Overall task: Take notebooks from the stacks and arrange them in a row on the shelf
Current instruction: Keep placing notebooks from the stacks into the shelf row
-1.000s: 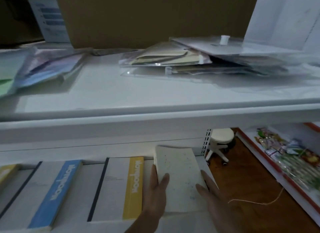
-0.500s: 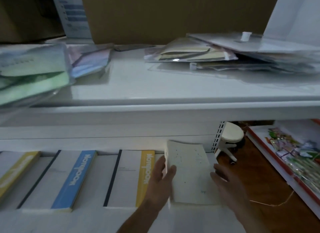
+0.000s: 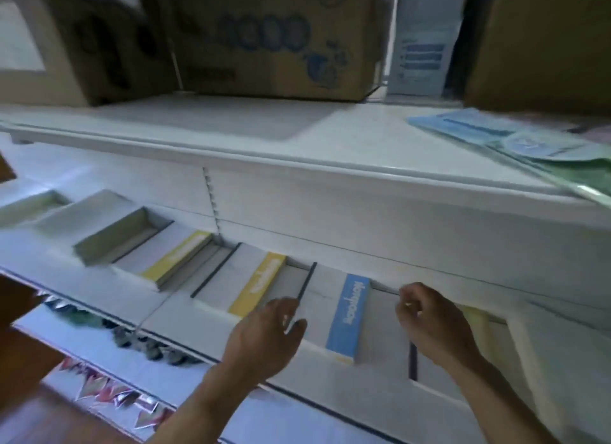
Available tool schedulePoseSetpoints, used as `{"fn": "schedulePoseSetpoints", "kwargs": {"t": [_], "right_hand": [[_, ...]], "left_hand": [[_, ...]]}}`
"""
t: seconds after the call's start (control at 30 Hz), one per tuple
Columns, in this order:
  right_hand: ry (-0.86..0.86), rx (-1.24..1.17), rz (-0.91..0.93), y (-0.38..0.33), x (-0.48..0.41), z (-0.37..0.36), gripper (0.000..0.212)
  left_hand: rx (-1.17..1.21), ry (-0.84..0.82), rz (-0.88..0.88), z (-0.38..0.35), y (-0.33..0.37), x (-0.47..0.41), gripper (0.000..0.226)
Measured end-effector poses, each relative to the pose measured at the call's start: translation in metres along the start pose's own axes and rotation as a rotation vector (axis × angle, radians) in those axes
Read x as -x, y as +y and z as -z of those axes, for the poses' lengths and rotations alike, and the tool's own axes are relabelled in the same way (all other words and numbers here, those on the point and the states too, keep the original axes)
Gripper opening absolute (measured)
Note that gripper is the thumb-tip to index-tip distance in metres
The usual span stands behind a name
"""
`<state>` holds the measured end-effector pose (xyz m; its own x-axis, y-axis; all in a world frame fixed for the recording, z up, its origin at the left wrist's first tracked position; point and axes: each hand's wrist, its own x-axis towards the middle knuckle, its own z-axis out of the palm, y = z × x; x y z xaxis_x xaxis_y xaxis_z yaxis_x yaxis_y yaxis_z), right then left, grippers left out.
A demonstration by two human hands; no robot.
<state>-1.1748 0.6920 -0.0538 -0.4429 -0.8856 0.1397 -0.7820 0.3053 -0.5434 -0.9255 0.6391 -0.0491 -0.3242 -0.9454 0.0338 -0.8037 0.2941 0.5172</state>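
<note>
Trouble spot first: the blue-striped notebook (image 3: 347,314) sits close to the front edge of the shelf (image 3: 347,387), right between our wrists. We reckon a careless pull-back could clip it and either skew the row or tip it onto the floor. The notebooks lie flat, side by side along that shelf, with the yellow-striped ones (image 3: 258,285) toward the left end and taller stacks (image 3: 115,235) beyond them. Our left hand (image 3: 264,337) hovers over the white cover by the black spine, fingers (image 3: 281,308) loosely apart and holding nothing. It's too blurry to say if they touch. Our right hand (image 3: 429,324) is just past the blue stripe, fingers (image 3: 413,294) curled in, nothing visible in them.
</note>
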Motion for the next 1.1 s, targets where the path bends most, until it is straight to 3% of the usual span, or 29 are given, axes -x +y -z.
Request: {"fn": "schedulePoseSetpoints", "kwargs": {"t": [0.3, 0.4, 0.63, 0.87, 1.1], "right_hand": [[-0.297, -0.062, 0.357, -0.266, 0.028, -0.165, 0.024], [-0.408, -0.062, 0.446, -0.338, 0.046, -0.206, 0.025], [-0.482, -0.104, 0.597, -0.464, 0.06, -0.295, 0.023], [-0.535, -0.13, 0.673, -0.576, 0.036, -0.396, 0.025], [-0.555, -0.221, 0.596, -0.709, -0.024, -0.501, 0.025]], "left_hand": [[-0.203, 0.167, 0.351, 0.157, -0.234, 0.075, 0.038], [-0.238, 0.217, 0.45, 0.194, -0.291, 0.101, 0.036], [-0.22, 0.287, 0.593, 0.241, -0.392, 0.119, 0.043], [-0.244, 0.333, 0.615, 0.288, -0.506, 0.072, 0.041], [-0.263, 0.342, 0.569, 0.355, -0.632, -0.027, 0.04]]}}
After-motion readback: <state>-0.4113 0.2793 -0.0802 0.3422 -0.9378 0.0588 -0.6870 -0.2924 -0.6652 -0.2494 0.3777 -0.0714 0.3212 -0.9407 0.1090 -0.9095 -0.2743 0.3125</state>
